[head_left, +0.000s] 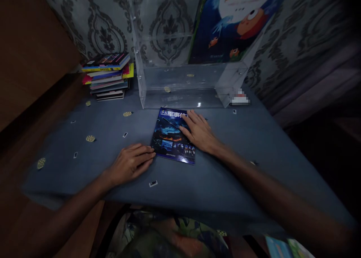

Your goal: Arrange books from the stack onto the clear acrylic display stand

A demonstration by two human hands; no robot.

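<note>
A dark blue magazine (172, 137) with white Chinese lettering and a night battle picture lies flat on the cloth-covered table (107, 156), slightly turned. Over its upper right part rests my right hand (199, 132), fingers stretched out and hiding the end of the title. At the lower left corner of the magazine, the fingertips of my left hand (134, 162) touch the edge. That hand lies low on the cloth with its fingers extended side by side. Neither hand grips anything.
Behind the magazine stands a clear acrylic rack (180, 75), with a large picture book (225, 28) on its upper right. A stack of books (108, 77) sits at the back left. More books (287, 246) show below the table's front edge. A pixelated object (239, 98) is right of the rack.
</note>
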